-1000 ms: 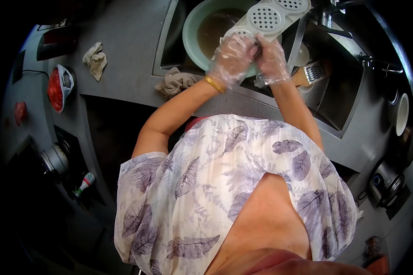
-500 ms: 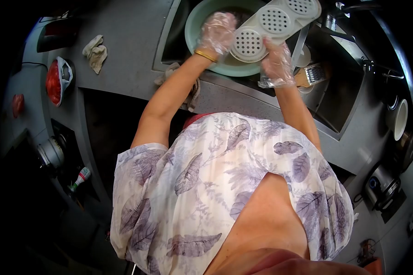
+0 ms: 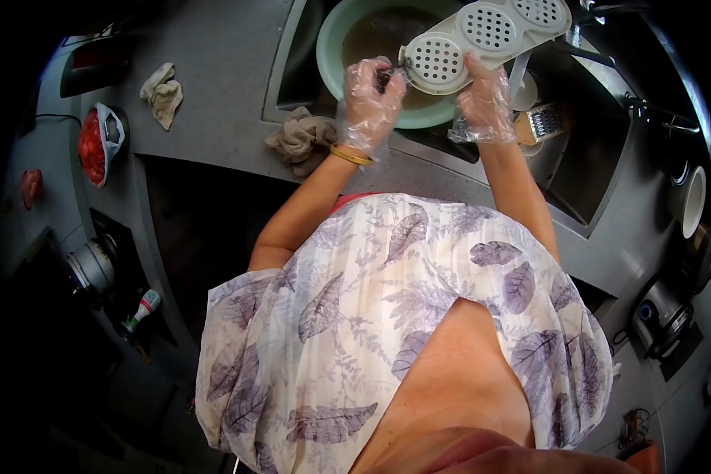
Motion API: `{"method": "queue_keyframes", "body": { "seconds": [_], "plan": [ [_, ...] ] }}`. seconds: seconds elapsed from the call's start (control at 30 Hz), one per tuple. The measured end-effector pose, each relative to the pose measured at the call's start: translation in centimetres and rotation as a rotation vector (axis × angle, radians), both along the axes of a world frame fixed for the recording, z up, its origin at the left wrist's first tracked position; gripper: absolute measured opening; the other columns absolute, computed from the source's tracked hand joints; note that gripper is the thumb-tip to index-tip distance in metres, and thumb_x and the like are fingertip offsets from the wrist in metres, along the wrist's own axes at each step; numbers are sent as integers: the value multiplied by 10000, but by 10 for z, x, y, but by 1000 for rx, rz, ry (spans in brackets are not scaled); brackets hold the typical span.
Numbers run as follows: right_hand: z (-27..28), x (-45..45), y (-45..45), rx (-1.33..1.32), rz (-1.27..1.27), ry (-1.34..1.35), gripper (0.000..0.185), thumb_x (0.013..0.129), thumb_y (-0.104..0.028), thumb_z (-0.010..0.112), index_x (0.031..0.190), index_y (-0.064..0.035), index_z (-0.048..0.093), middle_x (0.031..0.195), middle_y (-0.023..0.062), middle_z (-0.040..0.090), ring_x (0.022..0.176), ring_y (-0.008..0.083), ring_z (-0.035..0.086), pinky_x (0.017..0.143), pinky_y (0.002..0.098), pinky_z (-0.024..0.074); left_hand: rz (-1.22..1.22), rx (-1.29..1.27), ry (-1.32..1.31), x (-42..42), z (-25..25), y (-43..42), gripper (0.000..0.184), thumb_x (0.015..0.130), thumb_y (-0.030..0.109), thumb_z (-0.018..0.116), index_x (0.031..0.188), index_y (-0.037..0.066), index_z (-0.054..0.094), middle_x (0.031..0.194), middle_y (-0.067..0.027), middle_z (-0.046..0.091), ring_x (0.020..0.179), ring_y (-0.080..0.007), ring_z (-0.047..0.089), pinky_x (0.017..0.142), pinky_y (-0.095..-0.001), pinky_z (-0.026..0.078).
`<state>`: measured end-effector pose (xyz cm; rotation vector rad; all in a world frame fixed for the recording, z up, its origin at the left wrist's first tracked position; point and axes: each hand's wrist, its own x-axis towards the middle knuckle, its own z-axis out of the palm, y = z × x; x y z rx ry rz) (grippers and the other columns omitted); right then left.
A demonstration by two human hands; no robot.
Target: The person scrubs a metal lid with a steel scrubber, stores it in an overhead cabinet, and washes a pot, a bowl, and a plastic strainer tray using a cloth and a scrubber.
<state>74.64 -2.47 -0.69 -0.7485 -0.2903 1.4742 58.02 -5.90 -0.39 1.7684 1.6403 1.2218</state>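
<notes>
My left hand [image 3: 369, 107], in a clear plastic glove, is closed around a dark scouring pad [image 3: 384, 78]. The pad is at the near left end of a long white plastic rack [image 3: 460, 39] with round perforated panels. My right hand [image 3: 484, 104], gloved the same way, grips the rack's lower edge with the thumb on top. The rack is held tilted over a pale green basin [image 3: 329, 59]. Murky water [image 3: 379, 35] shows inside the basin, which sits in the left sink bowl.
A grater [image 3: 543, 123] and a pale round dish [image 3: 523, 92] lie in the right sink bowl [image 3: 581, 170]. A crumpled grey cloth [image 3: 302, 140] rests on the counter's front edge, and a beige cloth [image 3: 163, 95] lies further left. The faucet [image 3: 581, 55] is at the upper right.
My left hand has drawn back toward me and down, so the dark pad now shows in its fingers. The rack has shifted slightly right in my right hand.
</notes>
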Motion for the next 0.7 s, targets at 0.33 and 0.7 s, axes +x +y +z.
{"method": "queue_keyframes", "body": {
  "seconds": [0.33, 0.7],
  "plan": [
    [11, -14, -9, -35, -27, 32, 316, 809, 28, 555, 1108, -12, 461, 1028, 110, 570, 932, 233, 581, 854, 383, 490, 66, 160, 40, 12, -15, 30, 187, 803, 142, 565, 921, 18, 488, 824, -164, 536, 754, -325, 539, 683, -387, 441],
    [3, -9, -16, -7, -8, -116, 338, 842, -13, 545, 1165, -10, 447, 1107, 125, 536, 1023, 243, 533, 904, 415, 459, -10, 97, 198, 12, 20, 23, 187, 835, 161, 556, 939, 11, 518, 920, -172, 491, 752, -352, 551, 635, -392, 469]
  ]
}}
